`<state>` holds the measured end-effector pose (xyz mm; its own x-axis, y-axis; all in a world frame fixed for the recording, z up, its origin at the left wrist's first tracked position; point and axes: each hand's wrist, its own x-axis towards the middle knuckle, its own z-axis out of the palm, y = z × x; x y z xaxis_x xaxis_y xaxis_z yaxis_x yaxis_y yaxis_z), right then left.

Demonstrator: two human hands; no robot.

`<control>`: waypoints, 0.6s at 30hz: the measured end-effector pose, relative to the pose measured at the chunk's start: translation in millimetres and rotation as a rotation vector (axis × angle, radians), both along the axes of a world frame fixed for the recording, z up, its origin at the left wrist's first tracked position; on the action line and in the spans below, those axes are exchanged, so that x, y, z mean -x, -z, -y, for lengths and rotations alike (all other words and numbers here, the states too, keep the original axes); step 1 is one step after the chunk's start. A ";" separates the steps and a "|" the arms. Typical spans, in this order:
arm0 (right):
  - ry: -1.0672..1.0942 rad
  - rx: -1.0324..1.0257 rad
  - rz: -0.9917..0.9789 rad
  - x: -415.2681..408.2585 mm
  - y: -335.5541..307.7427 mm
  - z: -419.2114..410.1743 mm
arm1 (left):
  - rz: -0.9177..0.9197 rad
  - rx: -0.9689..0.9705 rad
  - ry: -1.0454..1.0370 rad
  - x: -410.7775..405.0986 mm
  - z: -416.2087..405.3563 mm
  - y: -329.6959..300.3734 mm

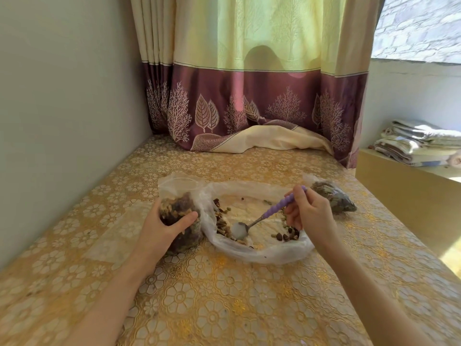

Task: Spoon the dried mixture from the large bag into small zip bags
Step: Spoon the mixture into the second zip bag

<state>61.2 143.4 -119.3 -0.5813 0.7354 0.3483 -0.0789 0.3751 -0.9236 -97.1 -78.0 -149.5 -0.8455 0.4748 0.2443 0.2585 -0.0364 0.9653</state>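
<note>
Head view shows the bench (224, 295), covered in a gold flower-patterned cloth, running from the near edge to the curtain (249, 96) at its far edge, with a wall along its left edge. The large bag (262, 253) lies flat and spread open near the middle of the bench, nearly emptied: the dried mixture (222, 223) is left only in a thin line along its left inner side and a small cluster (287, 236) at its right inner side. Touching the large bag's left side stands a small zip bag (179, 216), packed well up with mixture, its mouth open at the top. A second filled small bag (334, 198) lies toward the right edge, just behind the right hand.

The left hand (162, 228) wraps around the standing bag, thumb across its front and fingers behind. The right hand (306, 213) pinches the purple twisted handle of the spoon (254, 221), whose bowl rests low on the large bag's film near its front rim and looks empty.

The main risk, as I judge it, is spillage. The remaining pieces are few and scattered on slack plastic, so scraping could push them over the low front rim onto the cloth, or the spoon edge could snag and drag the film. The held bag already looks nearly full; another load tipped at its floppy mouth could roll off, and squeezing it harder could force mixture out of the top or leave too little room to close the zip.
</note>
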 end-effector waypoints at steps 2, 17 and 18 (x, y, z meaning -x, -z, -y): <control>-0.010 0.064 0.007 1.2 3.3 3.6 | 0.001 0.001 -0.002 -0.4 0.0 -0.3; 0.026 0.384 -0.027 4.8 7.9 7.2 | -0.024 0.035 0.011 1.2 0.1 2.3; 0.031 0.391 -0.039 4.0 7.4 5.8 | -0.019 0.034 0.014 1.2 0.0 2.6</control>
<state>57.2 137.6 -126.7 -0.5486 0.8340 0.0599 -0.1108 -0.0016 -0.9938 -98.4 -77.9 -152.1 -0.8342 0.4949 0.2434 0.2763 -0.0071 0.9611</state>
